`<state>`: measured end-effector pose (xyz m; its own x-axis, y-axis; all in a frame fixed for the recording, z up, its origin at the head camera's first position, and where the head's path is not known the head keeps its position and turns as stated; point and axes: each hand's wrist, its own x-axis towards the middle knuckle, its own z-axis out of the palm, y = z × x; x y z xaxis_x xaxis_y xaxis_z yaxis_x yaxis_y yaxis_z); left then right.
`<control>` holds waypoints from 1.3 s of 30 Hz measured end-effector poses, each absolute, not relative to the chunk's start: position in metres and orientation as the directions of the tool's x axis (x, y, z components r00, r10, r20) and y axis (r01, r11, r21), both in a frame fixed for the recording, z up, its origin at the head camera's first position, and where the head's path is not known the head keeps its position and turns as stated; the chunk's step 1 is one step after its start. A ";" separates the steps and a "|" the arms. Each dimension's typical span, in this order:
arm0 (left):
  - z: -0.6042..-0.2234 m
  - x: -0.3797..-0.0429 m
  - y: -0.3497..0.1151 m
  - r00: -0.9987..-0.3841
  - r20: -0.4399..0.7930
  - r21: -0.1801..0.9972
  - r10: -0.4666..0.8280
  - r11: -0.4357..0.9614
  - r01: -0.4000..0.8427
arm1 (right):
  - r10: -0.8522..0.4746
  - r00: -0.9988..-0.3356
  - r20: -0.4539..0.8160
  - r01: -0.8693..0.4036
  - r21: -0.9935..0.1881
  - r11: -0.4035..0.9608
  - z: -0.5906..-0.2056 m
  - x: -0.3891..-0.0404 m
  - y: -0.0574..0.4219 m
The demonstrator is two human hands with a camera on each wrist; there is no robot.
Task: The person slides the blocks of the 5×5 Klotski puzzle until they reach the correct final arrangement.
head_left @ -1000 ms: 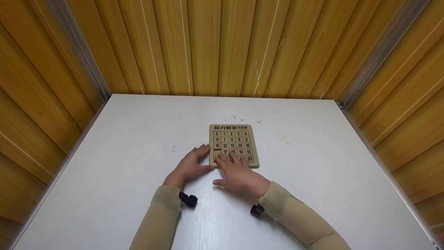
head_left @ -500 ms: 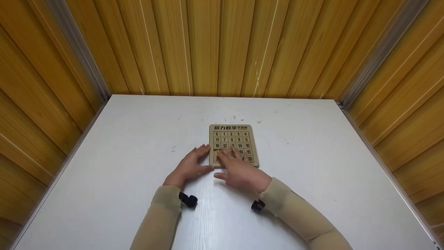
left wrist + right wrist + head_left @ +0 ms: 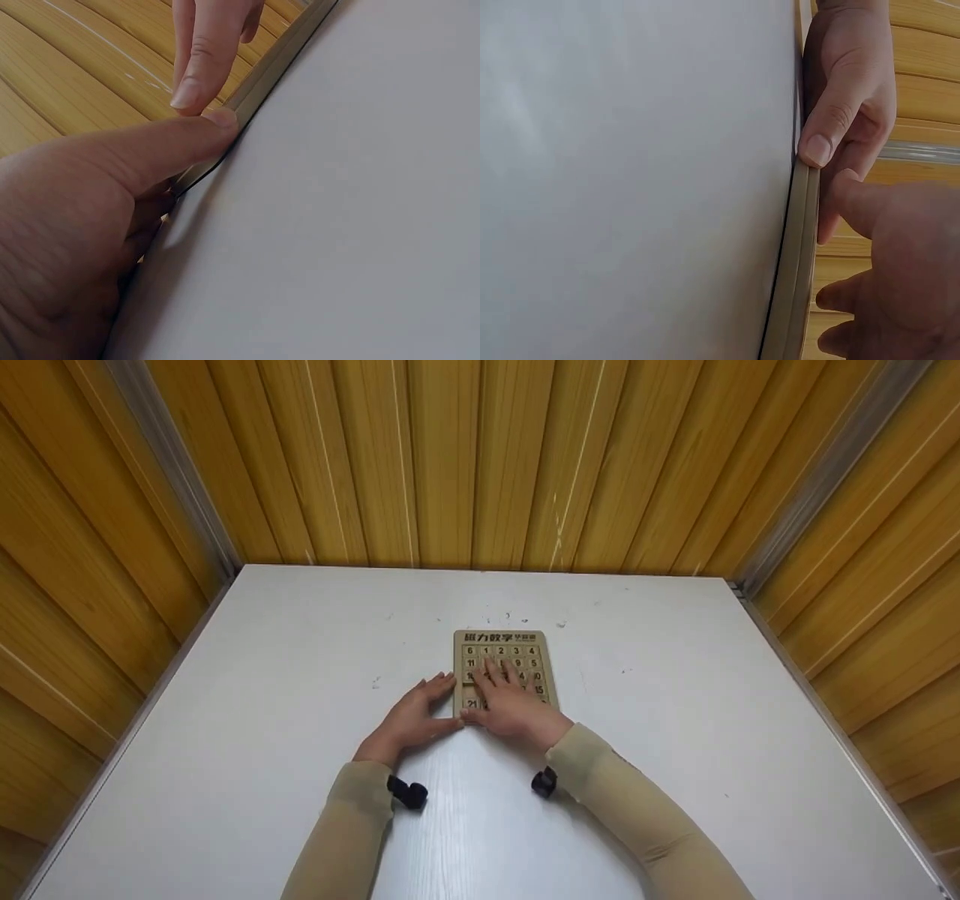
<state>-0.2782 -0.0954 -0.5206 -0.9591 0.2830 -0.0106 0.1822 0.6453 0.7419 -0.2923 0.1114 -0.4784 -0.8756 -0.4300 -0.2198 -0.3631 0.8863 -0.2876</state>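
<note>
A wooden number slide puzzle (image 3: 517, 663) lies flat on the white table, its printed heading at the far end. My left hand (image 3: 409, 721) holds its near left corner, thumb at the near edge and fingers along the left side. In the left wrist view the left thumb (image 3: 172, 146) presses on the frame's edge. My right hand (image 3: 516, 709) lies over the board with spread fingers on the middle tiles, hiding many lower numbers. Its thumb is close to the left thumb. A gap shows in the left column, above tile 21 (image 3: 472, 704).
The white table (image 3: 675, 697) carries small dark scuffs beyond the puzzle. Wood-patterned panels (image 3: 480, 465) stand behind and at both sides, with grey metal posts (image 3: 176, 465) at the corners. A black camera is strapped to each wrist.
My right hand has moved forward over the board, its fingertips going from the lower rows to the middle and upper ones. Tile 21 now shows at the lower left. The left hand stays put.
</note>
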 end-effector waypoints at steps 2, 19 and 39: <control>-0.521 -0.278 -0.095 -0.960 -0.017 0.745 0.278 0.644 0.173 | -0.432 -0.874 -0.222 -0.367 -0.279 0.887 -0.480 -0.292 0.112; -0.523 -0.279 -0.098 -0.953 0.016 0.748 0.304 0.629 0.213 | -0.460 -0.853 -0.246 -0.388 -0.293 0.874 -0.478 -0.269 0.119; -0.521 -0.279 -0.097 -0.955 -0.008 0.758 0.295 0.625 0.187 | -0.392 -0.893 -0.220 -0.316 -0.312 0.896 -0.474 -0.308 0.108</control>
